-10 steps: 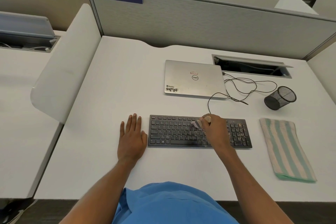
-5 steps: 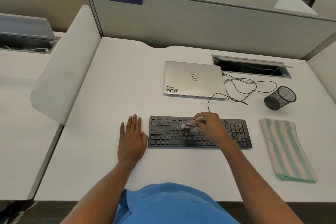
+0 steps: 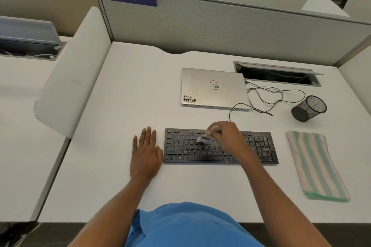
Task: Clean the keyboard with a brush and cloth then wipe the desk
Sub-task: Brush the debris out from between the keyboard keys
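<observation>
One keyboard (image 3: 186, 149) lies long-axis left to right on the counter (image 3: 140, 90), its speckled number pad to the right of the brush (image 3: 203, 139) that the nearer right grip (image 3: 226, 134) clasps over the middle keys, the left grip (image 3: 145, 152) flat and released beside its left end.

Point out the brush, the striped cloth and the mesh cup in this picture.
brush (image 3: 203, 139): head view, on its pale bristle end.
striped cloth (image 3: 316, 164): head view, on the middle of its top face.
mesh cup (image 3: 302, 112): head view, on its outer wall.
</observation>
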Available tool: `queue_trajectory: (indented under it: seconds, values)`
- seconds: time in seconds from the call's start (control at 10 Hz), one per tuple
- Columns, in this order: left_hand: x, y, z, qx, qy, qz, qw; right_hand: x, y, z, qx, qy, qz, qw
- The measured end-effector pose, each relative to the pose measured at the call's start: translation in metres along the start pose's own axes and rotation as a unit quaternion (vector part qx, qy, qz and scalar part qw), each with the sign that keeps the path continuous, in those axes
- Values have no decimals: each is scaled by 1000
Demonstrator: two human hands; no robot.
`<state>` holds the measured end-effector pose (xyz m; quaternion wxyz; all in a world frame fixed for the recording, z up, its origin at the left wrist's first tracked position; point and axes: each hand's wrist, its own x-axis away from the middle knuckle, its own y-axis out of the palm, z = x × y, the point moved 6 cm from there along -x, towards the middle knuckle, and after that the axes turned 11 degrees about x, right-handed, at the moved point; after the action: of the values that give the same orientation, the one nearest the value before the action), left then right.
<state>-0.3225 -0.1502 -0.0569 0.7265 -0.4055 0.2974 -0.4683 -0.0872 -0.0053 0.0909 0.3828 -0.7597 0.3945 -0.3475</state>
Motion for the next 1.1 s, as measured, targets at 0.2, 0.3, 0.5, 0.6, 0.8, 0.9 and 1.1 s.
queue_trajectory:
  seconds: [0.2,0.3,0.5,0.6,0.8,0.9,1.1]
  values:
    - [0,0,0,1,0,2,1000,5,-13,34,16,47,22,999]
    - [0,1,-1,-2,1,4,1000,11,-25,45,52,83,65,993]
    - [0,1,-1,0,2,4,1000,23,-17,14,3,73,162,984]
    - [-1,1,-1,-1,1,3,1000,30,-8,11,-7,84,150,985]
    - [-1,1,-2,-2,0,2,1000,30,-8,15,-1,102,120,988]
    - [-1,1,0,-3,3,3,1000,29,-17,10,-1,89,168,982]
    - [0,1,-1,2,3,5,1000,33,-3,16,4,101,119,988]
